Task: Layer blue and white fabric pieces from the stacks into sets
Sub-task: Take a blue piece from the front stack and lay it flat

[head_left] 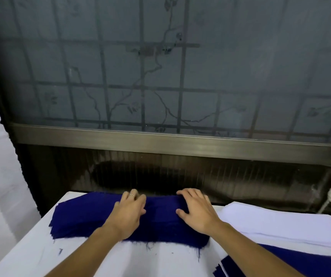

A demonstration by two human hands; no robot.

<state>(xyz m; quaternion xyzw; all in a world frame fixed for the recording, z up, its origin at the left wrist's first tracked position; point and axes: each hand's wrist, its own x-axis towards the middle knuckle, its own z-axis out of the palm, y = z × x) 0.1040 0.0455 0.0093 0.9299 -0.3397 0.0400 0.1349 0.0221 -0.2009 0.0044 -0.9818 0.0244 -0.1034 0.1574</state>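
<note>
Evidently the blue fabric stack is soft, light cloth. Its thin cut pieces have frayed edges and loose threads, and they will likely sag and slide on one another. My judgement is that one piece is best peeled at its far edge or a corner, pinching only the top layer while the other hand holds the pile down. Both hands lie on it, palms down. The left hand has its fingers nearly straight and released, flat on the cloth, with their tips at the stack's far edge. The right hand is spread the same way, its fingers reaching that same edge. Whether any tip hooks over the edge I cannot tell, and neither hand plainly grasps anything. The stack runs beneath both sets of fingers, stretching well beyond the left ones and ending just outside the right ones. The white fabric stack lies near the right fingers on their outer side, not touching them. More blue pieces lie nearer the person, all on the white-covered surface.
</note>
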